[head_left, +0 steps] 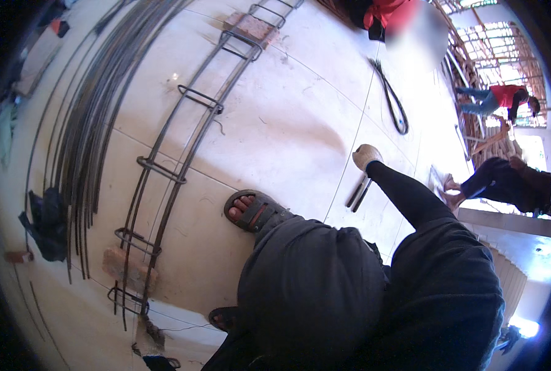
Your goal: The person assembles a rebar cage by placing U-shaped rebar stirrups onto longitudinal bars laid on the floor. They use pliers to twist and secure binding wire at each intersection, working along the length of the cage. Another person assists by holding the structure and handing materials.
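Observation:
My right hand, in a cream work glove, reaches out low over the tiled floor at the centre right. Its fingers are closed round a pair of pincers, whose two long dark handles point down and back; the jaws are hidden. My left hand does not show. To the left of my sandalled foot lies a long rebar cage of straight bars and rectangular stirrups. It rests on a near brick and a far brick.
Loose steel bars lie left of the cage beside a black plastic bag. A looped bundle of dark wire is farther ahead. One person bends at the far right; another person's legs are nearer. A red-clad person is at the top.

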`<action>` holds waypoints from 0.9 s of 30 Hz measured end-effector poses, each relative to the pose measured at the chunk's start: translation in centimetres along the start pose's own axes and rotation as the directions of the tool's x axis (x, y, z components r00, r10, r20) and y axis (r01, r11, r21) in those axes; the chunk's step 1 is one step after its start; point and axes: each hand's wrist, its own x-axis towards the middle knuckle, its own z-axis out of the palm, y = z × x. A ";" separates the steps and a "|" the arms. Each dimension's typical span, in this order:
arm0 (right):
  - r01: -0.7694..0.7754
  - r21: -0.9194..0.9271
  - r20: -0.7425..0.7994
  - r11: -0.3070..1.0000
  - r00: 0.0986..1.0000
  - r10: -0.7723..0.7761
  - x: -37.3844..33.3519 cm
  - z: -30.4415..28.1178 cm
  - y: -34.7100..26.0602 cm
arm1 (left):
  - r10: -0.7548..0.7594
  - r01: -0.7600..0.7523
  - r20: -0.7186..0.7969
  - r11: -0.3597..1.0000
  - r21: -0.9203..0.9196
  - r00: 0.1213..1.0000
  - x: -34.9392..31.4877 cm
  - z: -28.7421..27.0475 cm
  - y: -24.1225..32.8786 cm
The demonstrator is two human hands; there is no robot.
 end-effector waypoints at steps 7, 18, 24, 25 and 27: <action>-0.322 0.136 0.199 0.937 0.935 0.293 -0.3 13.8 8.0 | 0.196 -0.020 -0.139 0.644 0.765 0.971 -1.3 1.3 3.6; 0.093 0.146 -0.055 0.985 0.995 -0.086 0.8 11.4 4.0 | 0.568 -0.048 0.350 -0.478 0.877 0.745 -5.3 8.8 4.3; 0.662 0.390 -0.115 0.640 0.724 -0.680 -4.3 1.1 -11.4 | 0.641 -0.099 0.069 0.012 0.995 0.765 -4.1 5.8 2.9; 0.740 0.471 -0.115 0.480 0.591 -0.798 -6.5 -0.9 -15.2 | 0.627 -0.139 0.036 0.116 0.983 0.778 -3.9 4.9 2.2; 0.859 0.420 0.047 0.294 0.303 -0.952 -12.2 -5.2 -22.6 | 0.433 -0.218 -0.168 0.707 0.673 0.886 -3.8 3.5 0.9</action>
